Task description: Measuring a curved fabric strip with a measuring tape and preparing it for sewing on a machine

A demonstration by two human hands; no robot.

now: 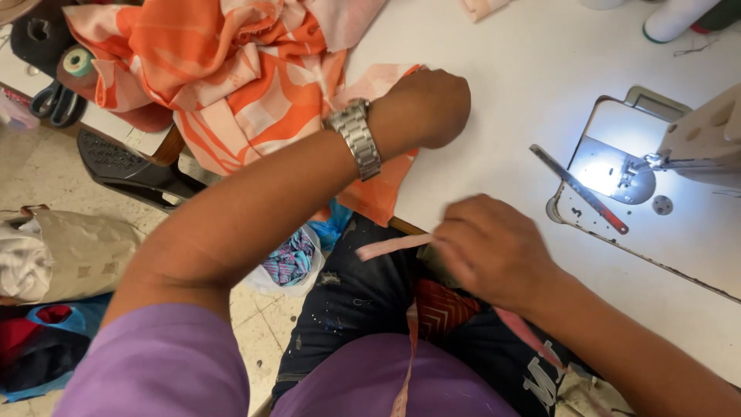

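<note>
Left hand point(424, 108) sits curled on the orange patterned fabric point(231, 85) heaped at the worktop's point(509, 77) far left corner, knuckles closed, pressing the cloth down. Right hand point(494, 247) is at the near edge, fingers pinched on a pink fabric strip point(394, 245) that pokes out leftward past the edge. The sewing machine's point(695, 147) lamp glares on its needle plate at the right edge. Down on the floor, a white plastic bag point(289, 266) holds colourful scraps, and a brown paper bag point(77, 255) holds white cloth.
</note>
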